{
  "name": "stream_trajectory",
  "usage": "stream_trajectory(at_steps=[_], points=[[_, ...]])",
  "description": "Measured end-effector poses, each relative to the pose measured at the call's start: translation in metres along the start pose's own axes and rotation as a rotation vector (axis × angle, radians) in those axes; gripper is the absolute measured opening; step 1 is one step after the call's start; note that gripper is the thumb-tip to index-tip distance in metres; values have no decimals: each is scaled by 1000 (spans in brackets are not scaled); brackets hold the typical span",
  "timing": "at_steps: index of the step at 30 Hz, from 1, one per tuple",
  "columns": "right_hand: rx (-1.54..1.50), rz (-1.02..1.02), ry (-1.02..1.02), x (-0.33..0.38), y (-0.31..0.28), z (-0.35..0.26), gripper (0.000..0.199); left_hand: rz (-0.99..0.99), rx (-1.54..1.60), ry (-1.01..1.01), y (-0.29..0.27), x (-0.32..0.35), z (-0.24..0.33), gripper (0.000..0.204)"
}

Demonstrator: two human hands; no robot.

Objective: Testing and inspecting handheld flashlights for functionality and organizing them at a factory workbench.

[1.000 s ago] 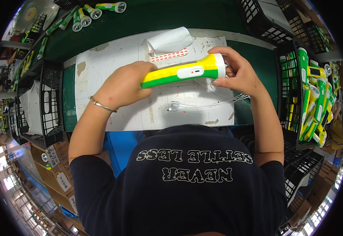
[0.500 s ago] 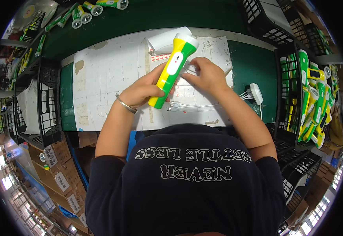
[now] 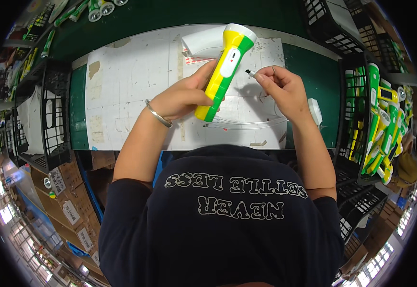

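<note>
My left hand point(image 3: 188, 97) is closed around the lower body of a yellow and green flashlight point(image 3: 211, 98). The flashlight is tilted, its wide white head up and away from me; a white panel with a dark slot and a red dot faces up. To its right, my right hand point(image 3: 282, 88) pinches a small white piece with a black end point(image 3: 250, 72), perhaps a cable plug. The black end points toward the flashlight without touching it. White cables point(image 3: 251, 125) lie on the table below, and a white charger block point(image 3: 315, 111) sits beside my right wrist.
A curled white sheet point(image 3: 203, 42) lies behind the flashlight on the white-covered table point(image 3: 122, 95). Black crates stand at both sides; the right crate point(image 3: 349, 115) borders a pile of flashlights point(image 3: 385, 126). More flashlights point(image 3: 96, 9) lie at the far left.
My right hand has drawn back to the right, bringing the black-ended piece into sight. The flashlight in my left hand has shifted slightly right and away from me.
</note>
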State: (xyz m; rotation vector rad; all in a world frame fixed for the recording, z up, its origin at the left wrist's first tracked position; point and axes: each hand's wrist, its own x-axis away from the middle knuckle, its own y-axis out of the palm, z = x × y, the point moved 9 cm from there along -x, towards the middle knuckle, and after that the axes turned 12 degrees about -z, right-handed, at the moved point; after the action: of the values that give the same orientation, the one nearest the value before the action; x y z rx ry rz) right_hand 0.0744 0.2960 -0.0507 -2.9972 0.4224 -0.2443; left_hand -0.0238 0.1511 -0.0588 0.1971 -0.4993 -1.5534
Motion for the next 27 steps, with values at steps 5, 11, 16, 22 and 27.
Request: stream_trajectory(at_steps=[5, 11, 16, 22, 27], points=[[-53, 83, -34, 4, -6, -12, 21, 171, -507, -8, 8, -15, 6, 94], [-89, 170, -21, 6, -11, -8, 21, 195, -720, 75, 19, -21, 12, 86], [-49, 278, -20, 12, -9, -2, 19, 364, -1045, 164, 26, -18, 23, 80], [-109, 273, 6, 7, -9, 12, 25, 457, -1236, 206, 32, -17, 23, 73], [-43, 221, -45, 10, -5, 3, 25, 636, -1187, 210, 8, -13, 33, 68]])
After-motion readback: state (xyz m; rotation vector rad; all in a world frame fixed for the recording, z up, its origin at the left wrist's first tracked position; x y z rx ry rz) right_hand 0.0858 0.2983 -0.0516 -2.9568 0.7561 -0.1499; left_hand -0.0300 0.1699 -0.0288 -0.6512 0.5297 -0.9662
